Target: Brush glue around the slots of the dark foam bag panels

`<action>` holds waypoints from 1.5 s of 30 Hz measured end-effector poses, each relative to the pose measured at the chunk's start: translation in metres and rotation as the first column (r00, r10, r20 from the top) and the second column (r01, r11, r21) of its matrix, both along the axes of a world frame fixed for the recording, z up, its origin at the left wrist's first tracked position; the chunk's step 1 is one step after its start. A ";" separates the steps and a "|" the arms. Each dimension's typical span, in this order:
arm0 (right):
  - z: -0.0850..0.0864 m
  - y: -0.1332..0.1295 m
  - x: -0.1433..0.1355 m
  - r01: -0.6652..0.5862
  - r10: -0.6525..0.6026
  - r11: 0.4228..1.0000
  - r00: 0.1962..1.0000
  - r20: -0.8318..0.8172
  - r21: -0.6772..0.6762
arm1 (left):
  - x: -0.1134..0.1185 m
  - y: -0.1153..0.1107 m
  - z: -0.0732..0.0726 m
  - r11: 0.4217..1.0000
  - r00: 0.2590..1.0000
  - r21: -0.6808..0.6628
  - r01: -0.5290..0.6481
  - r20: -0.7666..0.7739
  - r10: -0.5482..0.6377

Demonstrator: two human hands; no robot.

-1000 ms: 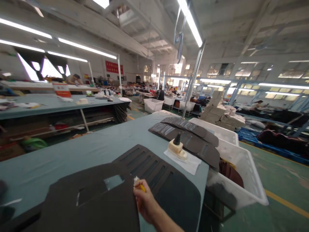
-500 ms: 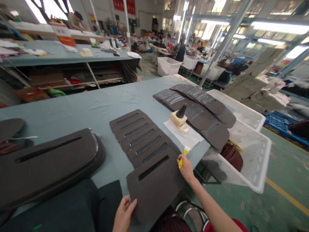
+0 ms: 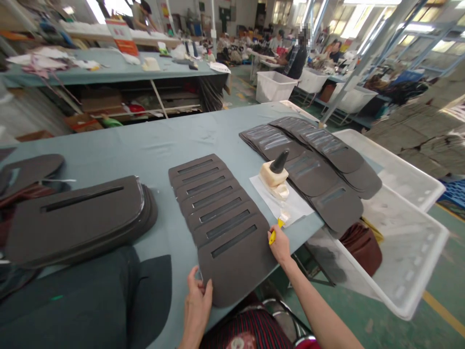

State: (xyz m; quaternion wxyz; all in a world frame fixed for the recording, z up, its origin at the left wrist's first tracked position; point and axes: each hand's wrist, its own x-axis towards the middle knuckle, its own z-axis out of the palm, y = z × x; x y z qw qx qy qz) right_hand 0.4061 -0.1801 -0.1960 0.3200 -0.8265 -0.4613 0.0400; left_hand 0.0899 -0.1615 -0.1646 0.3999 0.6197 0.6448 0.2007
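Observation:
My right hand is closed around the yellow handle of a brush, whose bristles point toward a white sheet. The knuckles of that hand are beside the right edge of a dark grey slotted panel. This panel lies nearest me on a row of overlapping slotted panels. At its lower left edge is my left hand, thumb and fingers apart, fingertips touching the edge. On the sheet stands a cream block-shaped container with a black cone on top and a whitish mass in front.
Thick stacked panels lie left, with dark green material before them. Several glossy-streaked panels overlap at the right. White bins stand beyond the table's right edge, one holding brown pieces. Other people work in the background.
The nearest panel has come down flat and lines up with the row, its slot now parallel to the others. My left hand's grip has loosened. The camera view has shifted.

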 end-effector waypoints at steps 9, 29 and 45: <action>-0.006 0.000 0.004 0.033 -0.029 0.996 0.998 0.048 -0.089 | -0.001 0.003 -0.002 0.993 0.994 0.069 0.091 -0.063 -0.087; -0.002 0.005 0.003 0.063 -0.052 0.983 0.996 0.067 -0.171 | 0.000 0.007 -0.005 0.991 0.977 0.004 0.134 -0.169 -0.131; 0.001 0.011 0.001 0.048 -0.007 0.954 0.991 0.137 -0.296 | 0.003 0.010 -0.006 0.988 0.969 -0.029 0.151 -0.194 -0.153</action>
